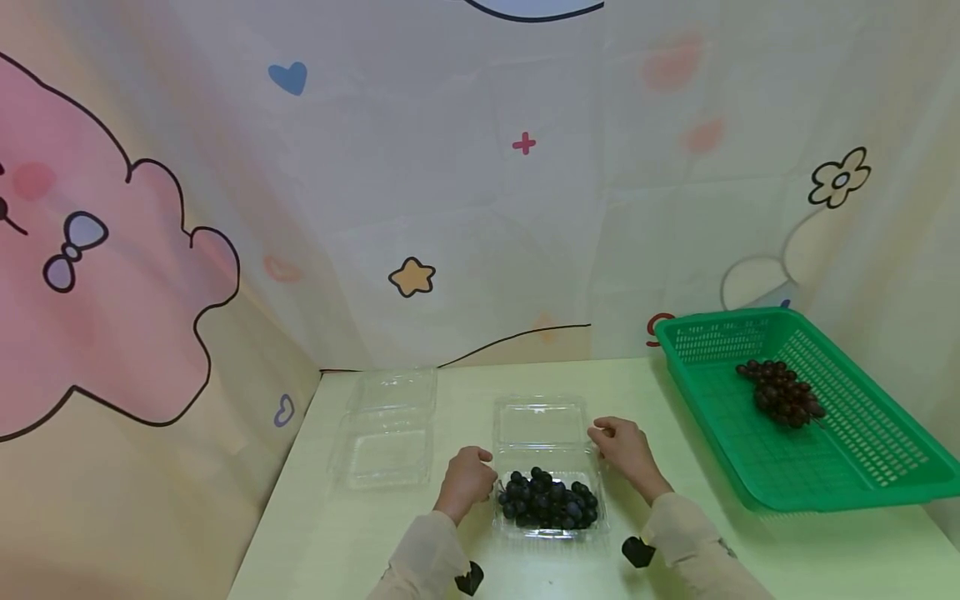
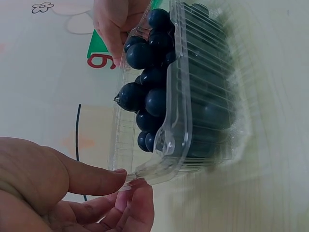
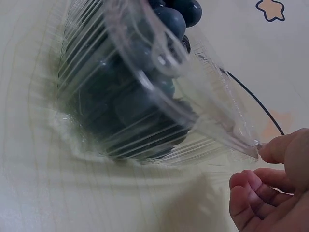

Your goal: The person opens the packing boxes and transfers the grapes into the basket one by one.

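Note:
A clear plastic clamshell box (image 1: 551, 533) stands on the table with its lid (image 1: 540, 423) folded open toward the back. Dark blue-black grapes (image 1: 547, 502) fill its base and rise above the rim. At the box's left side, my left hand (image 1: 467, 482) pinches the clear edge between thumb (image 2: 99, 180) and fingers. Over on the right, my right hand (image 1: 628, 454) has its thumb (image 3: 280, 147) against a clear corner of the box, fingers curled below, seemingly pinching it. The right index finger's contact is partly hidden.
Another clear clamshell box (image 1: 386, 454) lies open and without fruit at the left. A green plastic basket (image 1: 720, 433) stands on the right, holding a bunch of dark red grapes (image 1: 783, 396). A printed curtain (image 1: 480, 208) hangs behind the table.

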A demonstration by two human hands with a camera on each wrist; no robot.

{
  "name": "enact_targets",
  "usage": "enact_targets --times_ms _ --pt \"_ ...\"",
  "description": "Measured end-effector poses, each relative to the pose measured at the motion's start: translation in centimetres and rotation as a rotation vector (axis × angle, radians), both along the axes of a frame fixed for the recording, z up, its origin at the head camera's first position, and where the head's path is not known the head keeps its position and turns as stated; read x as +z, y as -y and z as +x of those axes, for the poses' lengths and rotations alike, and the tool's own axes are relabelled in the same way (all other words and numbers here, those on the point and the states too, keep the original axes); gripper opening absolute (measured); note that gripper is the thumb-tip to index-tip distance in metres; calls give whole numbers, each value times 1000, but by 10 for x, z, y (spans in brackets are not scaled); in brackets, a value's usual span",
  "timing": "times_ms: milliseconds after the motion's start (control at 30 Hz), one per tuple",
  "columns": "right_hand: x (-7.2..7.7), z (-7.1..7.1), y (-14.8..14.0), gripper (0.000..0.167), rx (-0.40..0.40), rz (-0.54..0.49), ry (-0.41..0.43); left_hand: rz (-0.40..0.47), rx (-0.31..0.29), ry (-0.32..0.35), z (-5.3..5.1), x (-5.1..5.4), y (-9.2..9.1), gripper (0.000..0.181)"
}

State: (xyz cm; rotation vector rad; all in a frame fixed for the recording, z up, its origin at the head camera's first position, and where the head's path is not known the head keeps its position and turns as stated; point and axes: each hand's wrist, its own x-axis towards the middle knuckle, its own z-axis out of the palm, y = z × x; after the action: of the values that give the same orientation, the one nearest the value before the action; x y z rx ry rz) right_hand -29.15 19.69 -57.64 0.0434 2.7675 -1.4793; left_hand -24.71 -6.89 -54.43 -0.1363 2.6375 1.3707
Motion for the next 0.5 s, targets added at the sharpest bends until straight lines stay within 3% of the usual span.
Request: enact_targets --times_ms 500 --pt "24 8 1 37 15 73 -129 -6 10 0 -1 1 -1 33"
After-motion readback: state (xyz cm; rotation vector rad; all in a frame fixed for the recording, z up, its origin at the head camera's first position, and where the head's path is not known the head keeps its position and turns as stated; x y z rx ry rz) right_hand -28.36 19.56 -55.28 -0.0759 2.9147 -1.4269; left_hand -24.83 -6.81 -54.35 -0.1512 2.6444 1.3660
